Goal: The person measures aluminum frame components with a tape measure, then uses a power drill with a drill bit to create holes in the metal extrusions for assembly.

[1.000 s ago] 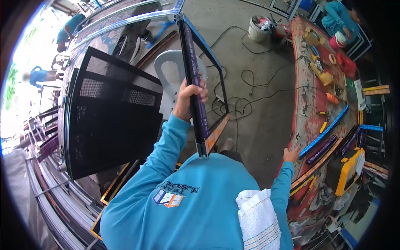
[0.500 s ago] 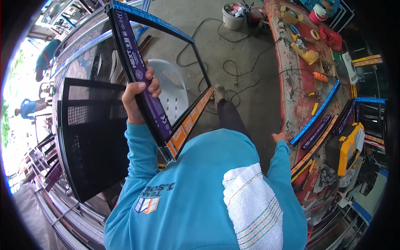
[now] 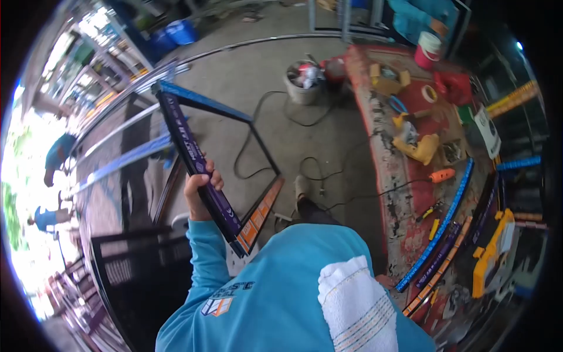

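Observation:
A rectangular frame with blue [image 3: 205, 105], purple and orange taped sides is held up at the left. My left hand [image 3: 203, 186] is wrapped round its purple side, fingers closed. My right hand [image 3: 386, 282] is low at the right, beside the near edge of the red worktable [image 3: 375, 135], partly hidden by my sleeve; its fingers cannot be made out. Near it on the table lie a blue strip [image 3: 440, 229], a purple strip [image 3: 438, 258] and an orange strip [image 3: 441, 268]. A white towel [image 3: 359, 305] hangs on my chest.
A bucket [image 3: 302, 88] and cables stand on the floor ahead. The table carries an orange tool [image 3: 442, 175], yellow gloves [image 3: 417, 149] and a yellow case [image 3: 491, 255]. A black mesh panel [image 3: 138, 287] leans at the left. Other people are at far left and top right.
The view has tilted up and shifted forward, showing more floor and background. My left hand still holds the frame. My right hand appears lower and is more hidden by the sleeve.

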A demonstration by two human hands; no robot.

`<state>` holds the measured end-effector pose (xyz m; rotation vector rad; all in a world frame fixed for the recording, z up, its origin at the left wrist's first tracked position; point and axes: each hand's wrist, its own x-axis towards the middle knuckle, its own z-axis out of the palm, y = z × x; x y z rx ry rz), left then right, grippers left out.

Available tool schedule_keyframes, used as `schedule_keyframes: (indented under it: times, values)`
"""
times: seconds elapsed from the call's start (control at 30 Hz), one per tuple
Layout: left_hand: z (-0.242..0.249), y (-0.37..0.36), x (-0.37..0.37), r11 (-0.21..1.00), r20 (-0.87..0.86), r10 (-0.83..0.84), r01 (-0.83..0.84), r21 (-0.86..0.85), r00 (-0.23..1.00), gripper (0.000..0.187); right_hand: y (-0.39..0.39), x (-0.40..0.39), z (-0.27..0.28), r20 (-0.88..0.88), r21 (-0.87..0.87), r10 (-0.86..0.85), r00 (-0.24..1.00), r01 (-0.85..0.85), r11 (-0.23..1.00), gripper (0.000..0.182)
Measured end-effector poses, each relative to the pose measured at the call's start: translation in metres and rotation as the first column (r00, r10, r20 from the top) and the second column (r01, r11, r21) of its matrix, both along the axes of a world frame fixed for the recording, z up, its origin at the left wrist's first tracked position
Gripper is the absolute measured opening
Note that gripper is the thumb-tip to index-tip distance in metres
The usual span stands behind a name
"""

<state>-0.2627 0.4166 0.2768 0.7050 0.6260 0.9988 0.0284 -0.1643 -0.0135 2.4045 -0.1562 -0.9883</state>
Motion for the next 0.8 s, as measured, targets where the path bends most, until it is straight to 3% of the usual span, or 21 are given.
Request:
schedule_keyframes:
  times: [0.1,0.17,0.23,0.27,0.3,0.43,0.5,0.57,0.63,0.67,0.7,0.73,0.77,0.8]
  values:
    - [-0.016,0.063,0.070,0.998,0.009,-0.029,0.029,-0.048,1.000,0.056,-0.082,0.000,-0.105,-0.050,0.076,0.037,0.998,-0.033,0.997,0.079]
    - [-0.015,0.091,0.109,0.994,-0.017,-0.079,0.078,-0.072,0.997,0.054,-0.104,-0.011,-0.133,-0.067,0.109,0.028,0.997,-0.020,0.994,0.078]
    - [-0.008,0.115,0.147,0.990,-0.017,-0.120,0.119,-0.070,0.993,0.050,-0.036,0.012,-0.054,-0.103,0.008,-0.153,0.983,0.154,0.988,0.072]
    - [-0.004,0.127,0.164,0.988,-0.009,-0.144,0.144,-0.059,0.989,0.050,0.023,0.024,0.013,-0.112,-0.050,-0.237,0.965,0.233,0.971,0.069]
    - [-0.002,0.139,0.180,0.983,-0.028,-0.162,0.159,-0.092,0.986,0.050,0.037,0.027,0.029,-0.051,0.002,-0.312,0.949,0.312,0.950,0.063]
    - [-0.013,0.191,0.240,0.954,-0.018,-0.247,0.240,-0.179,0.969,0.046,0.015,0.026,-0.027,-0.031,0.033,-0.422,0.906,0.423,0.906,0.052]
    - [-0.029,0.213,0.276,0.923,-0.013,-0.336,0.327,-0.204,0.942,0.045,0.049,0.028,0.007,0.037,0.137,-0.458,0.888,0.450,0.883,0.047]
    - [-0.043,0.230,0.303,0.869,0.030,-0.412,0.403,-0.289,0.911,0.036,0.064,0.030,-0.022,-0.123,0.217,-0.197,0.973,0.220,0.951,0.043]
    - [-0.043,0.230,0.329,0.786,0.055,-0.528,0.512,-0.346,0.847,0.030,0.120,0.029,-0.004,0.057,0.304,-0.531,0.845,0.492,0.816,0.043]
    - [-0.042,0.233,0.344,0.722,0.075,-0.599,0.579,-0.380,0.797,0.026,0.152,0.029,0.004,0.073,0.302,-0.561,0.825,0.518,0.801,0.043]
    - [-0.064,0.241,0.355,0.633,0.103,-0.679,0.651,-0.418,0.727,0.023,0.187,0.024,0.014,-0.011,0.472,-0.728,0.686,0.645,0.601,0.041]
    - [-0.056,0.235,0.366,0.594,0.037,-0.739,0.677,-0.435,0.673,0.024,0.218,0.017,0.022,-0.130,0.604,-0.840,0.527,0.714,0.355,0.040]
    - [-0.064,0.236,0.374,0.510,0.043,-0.806,0.730,-0.454,0.590,0.023,0.240,0.015,0.027,-0.269,0.698,-0.891,0.367,0.712,0.083,0.039]
    - [-0.073,0.237,0.385,0.421,0.052,-0.865,0.777,-0.469,0.500,0.023,0.259,0.007,0.031,-0.300,0.785,-0.724,0.621,0.592,0.183,0.034]
